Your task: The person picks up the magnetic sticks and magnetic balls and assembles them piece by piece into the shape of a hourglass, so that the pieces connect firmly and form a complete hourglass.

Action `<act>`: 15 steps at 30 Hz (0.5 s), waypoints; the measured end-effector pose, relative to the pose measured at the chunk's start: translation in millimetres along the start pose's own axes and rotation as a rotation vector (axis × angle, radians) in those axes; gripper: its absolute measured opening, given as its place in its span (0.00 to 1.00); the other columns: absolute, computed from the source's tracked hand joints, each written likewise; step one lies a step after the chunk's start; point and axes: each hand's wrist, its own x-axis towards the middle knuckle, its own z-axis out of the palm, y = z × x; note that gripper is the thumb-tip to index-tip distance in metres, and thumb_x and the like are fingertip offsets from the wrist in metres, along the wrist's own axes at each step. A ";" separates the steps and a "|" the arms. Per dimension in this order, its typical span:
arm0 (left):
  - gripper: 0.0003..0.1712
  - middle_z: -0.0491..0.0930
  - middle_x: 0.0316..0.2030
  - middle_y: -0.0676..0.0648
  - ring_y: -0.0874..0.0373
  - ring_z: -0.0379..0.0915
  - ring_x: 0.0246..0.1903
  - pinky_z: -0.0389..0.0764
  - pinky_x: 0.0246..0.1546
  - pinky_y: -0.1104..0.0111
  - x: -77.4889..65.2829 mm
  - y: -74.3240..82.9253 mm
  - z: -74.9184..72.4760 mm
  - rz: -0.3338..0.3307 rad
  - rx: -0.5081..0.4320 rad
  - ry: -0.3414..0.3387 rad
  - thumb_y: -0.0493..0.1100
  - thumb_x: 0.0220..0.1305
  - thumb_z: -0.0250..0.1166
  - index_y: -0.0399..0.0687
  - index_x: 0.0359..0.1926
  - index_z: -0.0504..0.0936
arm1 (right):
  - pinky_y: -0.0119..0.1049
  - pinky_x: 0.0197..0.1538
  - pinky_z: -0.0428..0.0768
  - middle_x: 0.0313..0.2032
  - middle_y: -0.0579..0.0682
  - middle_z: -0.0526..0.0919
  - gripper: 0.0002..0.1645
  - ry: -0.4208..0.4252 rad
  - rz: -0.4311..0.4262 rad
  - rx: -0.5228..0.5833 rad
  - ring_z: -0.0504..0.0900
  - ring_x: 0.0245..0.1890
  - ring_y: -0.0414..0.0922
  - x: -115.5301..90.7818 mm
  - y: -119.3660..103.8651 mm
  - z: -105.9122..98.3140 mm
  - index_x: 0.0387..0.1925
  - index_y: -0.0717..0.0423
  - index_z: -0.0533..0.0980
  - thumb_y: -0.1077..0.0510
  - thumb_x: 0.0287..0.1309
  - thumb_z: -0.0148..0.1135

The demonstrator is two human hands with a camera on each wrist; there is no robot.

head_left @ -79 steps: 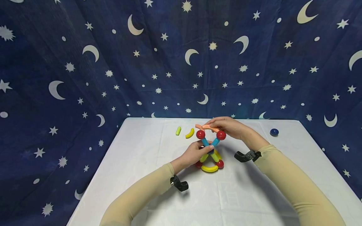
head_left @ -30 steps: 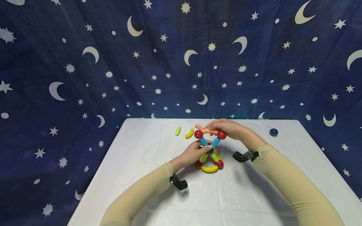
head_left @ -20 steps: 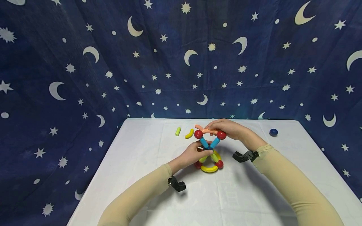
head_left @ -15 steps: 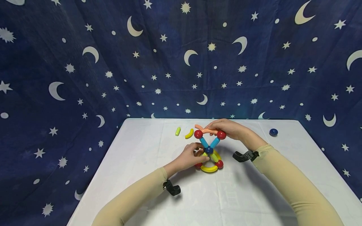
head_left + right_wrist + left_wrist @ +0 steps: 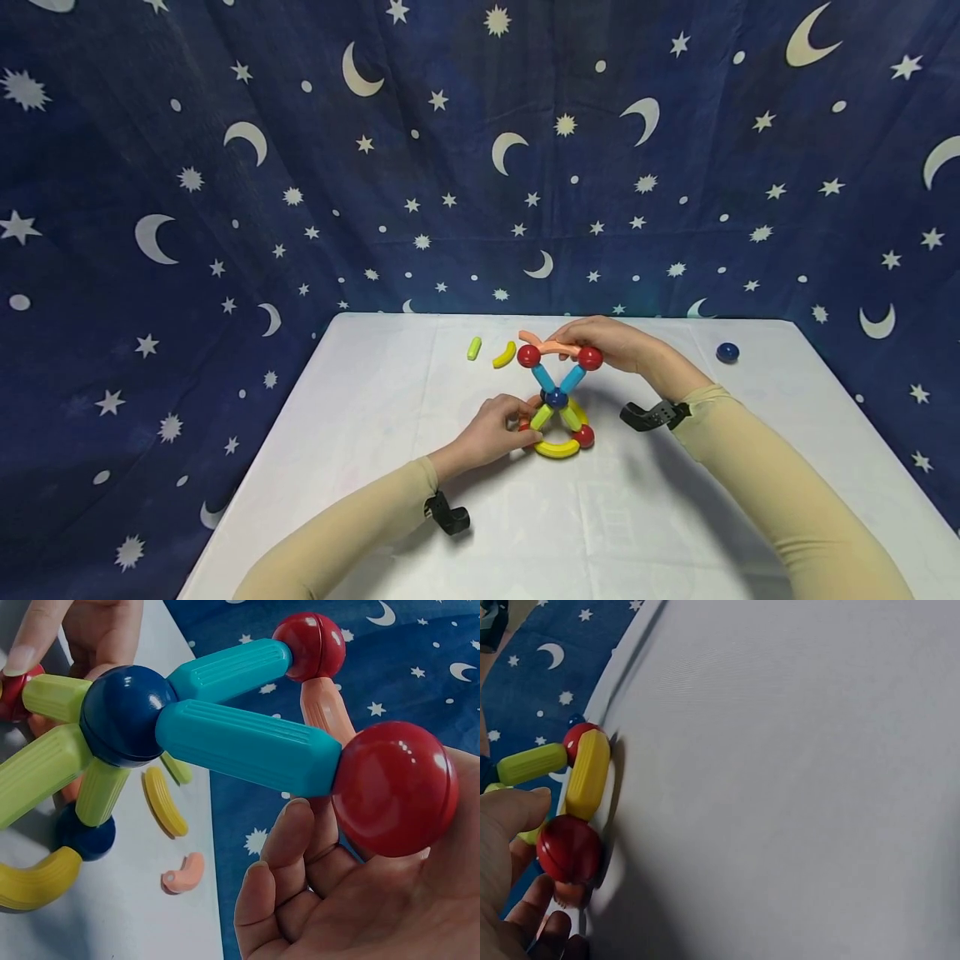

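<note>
A magnetic ball-and-rod toy stands on the table, with a dark blue ball (image 5: 555, 397) in its middle. Lime rods (image 5: 56, 769) and yellow curved rods (image 5: 557, 450) form its base. Above, two turquoise rods (image 5: 247, 746) spread to an upper left red ball (image 5: 528, 356) and upper right red ball (image 5: 394, 789), bridged by an orange curved rod (image 5: 559, 347). My right hand (image 5: 607, 340) pinches this orange rod near its right end, fingers curled behind. My left hand (image 5: 487, 435) holds the lower left red ball (image 5: 568, 849) between thumb and fingers.
Behind the toy lie a lime rod (image 5: 474, 348), a yellow curved rod (image 5: 504, 355) and another orange curved rod (image 5: 184, 874). A dark blue ball (image 5: 727, 352) rests at the back right of the white-covered table (image 5: 420, 375). A starry cloth (image 5: 450, 167) hangs behind.
My left hand has left the middle blue ball and moved down to the lower left red ball. My right hand has lowered the orange curved rod between the upper red balls and stayed there.
</note>
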 end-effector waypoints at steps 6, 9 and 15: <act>0.19 0.76 0.52 0.52 0.56 0.67 0.51 0.72 0.51 0.63 2.8 -1.1 4.8 0.012 0.031 0.011 0.55 0.62 0.74 0.54 0.49 0.85 | 0.45 0.51 0.73 0.43 0.55 0.83 0.21 0.009 0.003 0.000 0.76 0.47 0.53 0.0 0.7 -0.4 0.55 0.64 0.82 0.54 0.71 0.55; 0.16 0.74 0.52 0.51 0.56 0.69 0.51 0.74 0.53 0.63 4.2 -2.0 4.4 0.017 0.008 0.012 0.53 0.62 0.74 0.53 0.47 0.85 | 0.45 0.52 0.73 0.43 0.55 0.83 0.21 0.005 0.004 -0.009 0.75 0.48 0.54 -0.8 0.6 -0.9 0.54 0.64 0.82 0.54 0.71 0.55; 0.16 0.73 0.51 0.52 0.58 0.73 0.47 0.77 0.50 0.66 9.3 -4.8 -3.7 -0.029 -0.007 0.009 0.50 0.64 0.73 0.52 0.49 0.84 | 0.42 0.51 0.75 0.43 0.55 0.83 0.22 -0.005 0.021 -0.015 0.77 0.46 0.53 -6.5 3.6 -5.5 0.56 0.65 0.81 0.54 0.71 0.56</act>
